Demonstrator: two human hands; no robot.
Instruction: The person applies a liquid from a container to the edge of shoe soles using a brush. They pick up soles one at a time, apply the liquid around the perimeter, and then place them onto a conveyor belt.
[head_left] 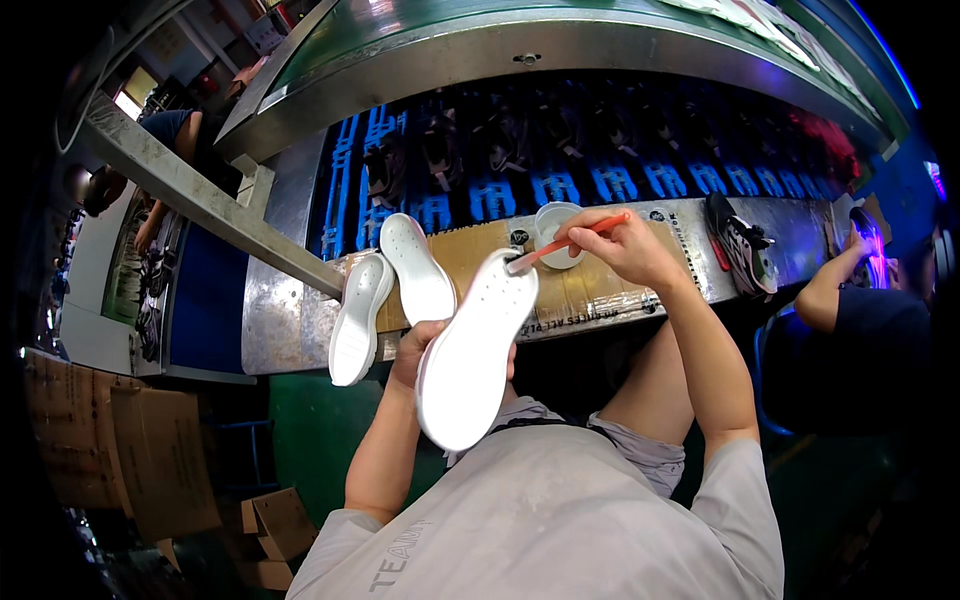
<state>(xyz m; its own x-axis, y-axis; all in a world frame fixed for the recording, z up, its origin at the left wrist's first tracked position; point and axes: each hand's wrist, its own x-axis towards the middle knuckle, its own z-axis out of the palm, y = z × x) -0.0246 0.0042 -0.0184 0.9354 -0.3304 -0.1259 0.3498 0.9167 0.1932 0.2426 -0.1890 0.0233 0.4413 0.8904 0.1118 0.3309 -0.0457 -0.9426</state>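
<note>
My left hand is closed around the side of a white shoe sole, held up with its inner face toward me. In my right hand is a brush with a red handle; its dark tip touches the sole near the far end. Just behind the brush stands a white plastic cup, partly hidden by my hand; its contents are hard to make out. Two more white soles, one nearer and one farther, lie side by side to the left of the held one.
Flattened cardboard covers part of the metal ledge. Beyond it, shoes ride on a conveyor with blue holders. A black-and-white shoe sits to the right, near another person's arm. A slanting metal beam crosses at left.
</note>
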